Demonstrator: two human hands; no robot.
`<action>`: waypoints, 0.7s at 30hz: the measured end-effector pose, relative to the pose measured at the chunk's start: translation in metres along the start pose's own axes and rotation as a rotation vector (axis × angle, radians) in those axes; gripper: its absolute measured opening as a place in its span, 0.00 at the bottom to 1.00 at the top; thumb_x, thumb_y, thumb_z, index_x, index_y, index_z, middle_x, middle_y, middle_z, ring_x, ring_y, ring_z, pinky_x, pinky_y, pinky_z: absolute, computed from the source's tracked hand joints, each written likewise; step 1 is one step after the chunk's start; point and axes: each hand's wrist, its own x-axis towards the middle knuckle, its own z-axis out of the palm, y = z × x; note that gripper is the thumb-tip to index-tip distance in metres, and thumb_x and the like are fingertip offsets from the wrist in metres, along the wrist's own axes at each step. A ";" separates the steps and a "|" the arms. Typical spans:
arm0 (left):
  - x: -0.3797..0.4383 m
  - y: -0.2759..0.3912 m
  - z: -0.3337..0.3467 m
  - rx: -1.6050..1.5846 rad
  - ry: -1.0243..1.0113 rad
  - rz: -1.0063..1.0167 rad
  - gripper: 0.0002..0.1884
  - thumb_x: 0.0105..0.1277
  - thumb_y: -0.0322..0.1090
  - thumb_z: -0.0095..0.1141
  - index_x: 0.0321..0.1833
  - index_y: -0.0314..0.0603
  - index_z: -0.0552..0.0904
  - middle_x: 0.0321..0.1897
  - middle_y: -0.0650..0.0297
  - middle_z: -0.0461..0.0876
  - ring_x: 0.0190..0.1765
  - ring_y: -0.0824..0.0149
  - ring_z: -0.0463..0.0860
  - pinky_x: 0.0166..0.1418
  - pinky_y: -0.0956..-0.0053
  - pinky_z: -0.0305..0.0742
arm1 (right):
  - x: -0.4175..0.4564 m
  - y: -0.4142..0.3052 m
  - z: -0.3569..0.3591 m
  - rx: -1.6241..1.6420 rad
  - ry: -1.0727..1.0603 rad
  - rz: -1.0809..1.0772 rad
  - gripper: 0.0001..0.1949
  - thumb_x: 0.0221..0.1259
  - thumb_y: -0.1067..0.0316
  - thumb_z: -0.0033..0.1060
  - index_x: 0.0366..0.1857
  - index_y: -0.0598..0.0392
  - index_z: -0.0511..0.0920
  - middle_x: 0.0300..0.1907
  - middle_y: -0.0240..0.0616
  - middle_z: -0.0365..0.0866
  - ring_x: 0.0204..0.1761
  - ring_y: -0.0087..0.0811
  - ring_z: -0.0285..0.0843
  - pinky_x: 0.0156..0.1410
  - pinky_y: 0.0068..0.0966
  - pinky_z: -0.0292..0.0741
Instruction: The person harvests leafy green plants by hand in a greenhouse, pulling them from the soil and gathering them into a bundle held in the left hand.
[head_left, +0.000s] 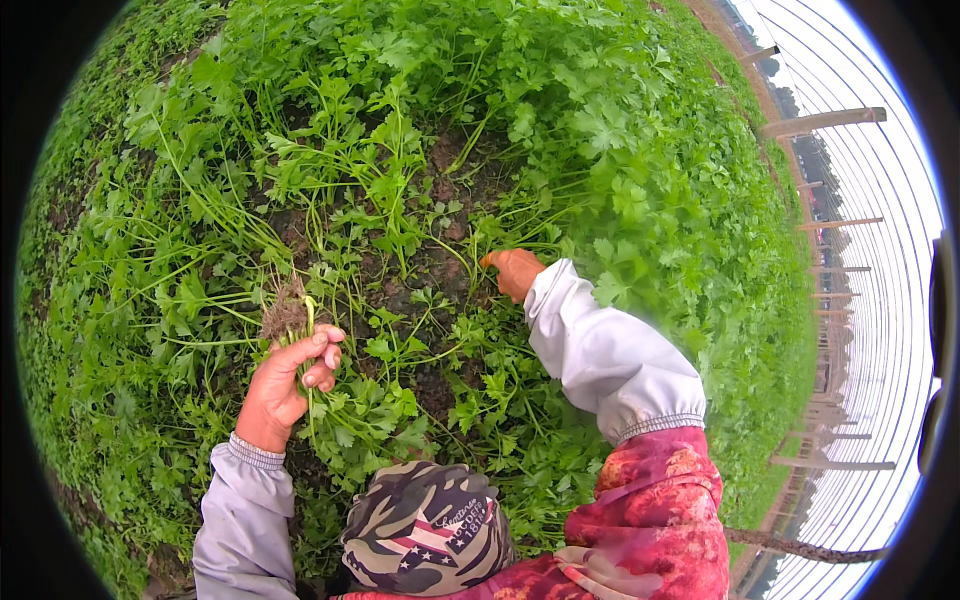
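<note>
My left hand (292, 371) is closed around a small bunch of uprooted leafy plants (309, 330) that look like celery. Their tangled brown roots (285, 309) point up past my thumb, and the green leaves (356, 424) hang below the hand. Farther forward and to the right, my right hand (516, 275) is down at the base of some stems (475, 262) close to the soil. Its fingers are curled and partly hidden, so whether they grip a stem cannot be told.
Dense celery-like plants (645, 180) stand to the right and ahead. Dark soil (450, 161) shows between sparser plants in the middle. A camouflage cap (427, 525) fills the bottom centre. Wooden posts (825, 121) and curved wires or hoops line the far right.
</note>
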 end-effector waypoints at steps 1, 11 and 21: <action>-0.001 0.002 0.001 0.004 0.009 0.009 0.11 0.62 0.35 0.54 0.42 0.36 0.77 0.26 0.68 0.75 0.18 0.81 0.61 0.27 0.82 0.61 | 0.008 0.001 -0.001 -0.014 0.129 -0.036 0.22 0.48 0.75 0.51 0.52 0.53 0.74 0.19 0.48 0.78 0.19 0.40 0.78 0.31 0.33 0.76; -0.005 -0.003 -0.008 -0.025 0.016 -0.008 0.11 0.62 0.34 0.54 0.43 0.36 0.77 0.26 0.68 0.75 0.19 0.81 0.61 0.28 0.82 0.60 | 0.052 -0.015 0.031 -0.166 0.061 0.358 0.29 0.38 0.43 0.71 0.32 0.64 0.81 0.32 0.54 0.81 0.38 0.50 0.80 0.47 0.36 0.77; -0.005 -0.002 -0.012 -0.029 0.054 -0.004 0.10 0.62 0.34 0.54 0.42 0.36 0.77 0.26 0.67 0.76 0.18 0.81 0.62 0.27 0.83 0.61 | 0.028 0.028 -0.009 0.891 -0.136 0.390 0.03 0.53 0.72 0.62 0.27 0.59 0.80 0.19 0.35 0.79 0.14 0.17 0.69 0.15 0.13 0.62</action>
